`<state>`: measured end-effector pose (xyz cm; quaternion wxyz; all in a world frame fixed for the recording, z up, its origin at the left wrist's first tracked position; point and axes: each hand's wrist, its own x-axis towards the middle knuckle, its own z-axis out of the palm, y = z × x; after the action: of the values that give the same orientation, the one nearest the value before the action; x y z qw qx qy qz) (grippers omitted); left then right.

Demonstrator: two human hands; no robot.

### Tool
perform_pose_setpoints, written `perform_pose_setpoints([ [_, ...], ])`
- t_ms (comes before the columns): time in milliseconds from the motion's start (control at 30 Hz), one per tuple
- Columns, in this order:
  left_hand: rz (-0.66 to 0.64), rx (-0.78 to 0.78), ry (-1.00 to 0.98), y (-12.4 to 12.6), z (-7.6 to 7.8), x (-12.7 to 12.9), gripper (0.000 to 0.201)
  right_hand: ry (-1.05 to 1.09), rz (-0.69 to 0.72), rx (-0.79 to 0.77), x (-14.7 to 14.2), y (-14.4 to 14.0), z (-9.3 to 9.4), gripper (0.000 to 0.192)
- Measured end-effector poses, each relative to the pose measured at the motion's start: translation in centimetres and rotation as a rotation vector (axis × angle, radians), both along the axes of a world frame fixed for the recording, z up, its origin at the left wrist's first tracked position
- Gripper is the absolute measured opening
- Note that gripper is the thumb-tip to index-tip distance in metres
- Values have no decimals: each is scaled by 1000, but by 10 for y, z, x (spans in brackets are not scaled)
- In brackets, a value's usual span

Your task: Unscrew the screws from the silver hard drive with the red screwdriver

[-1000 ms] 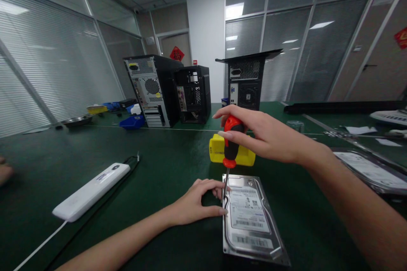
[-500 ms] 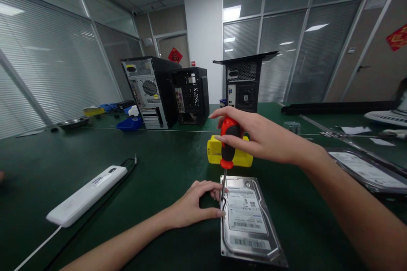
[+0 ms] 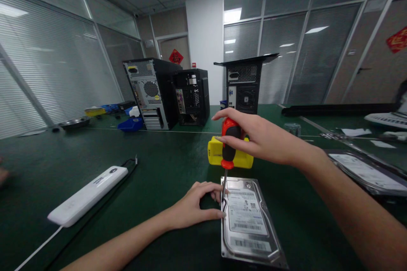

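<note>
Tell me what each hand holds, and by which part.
Right hand grips the screwdriver by its red-black handle. Left hand steadies the hard drive at its left edge.

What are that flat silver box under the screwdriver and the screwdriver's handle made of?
The hard drive looks like bare metal: a silvery, slightly glossy casing with bright reflections along its edges, and a white paper-like label on top. The screwdriver handle in the right hand seems to be red and black plastic or rubber, smooth and matte; its thin shaft looks like steel.

Both forearms are bare, with no sleeves, gloves, rings or watch showing on either hand
</note>
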<state>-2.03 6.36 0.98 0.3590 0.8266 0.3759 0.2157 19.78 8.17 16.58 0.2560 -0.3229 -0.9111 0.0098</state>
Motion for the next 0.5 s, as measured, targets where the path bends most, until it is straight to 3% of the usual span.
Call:
perform_pose_setpoints([
  [500, 7, -11, 2, -1, 2, 1, 48, -11, -13, -5, 0, 0, 0, 46],
])
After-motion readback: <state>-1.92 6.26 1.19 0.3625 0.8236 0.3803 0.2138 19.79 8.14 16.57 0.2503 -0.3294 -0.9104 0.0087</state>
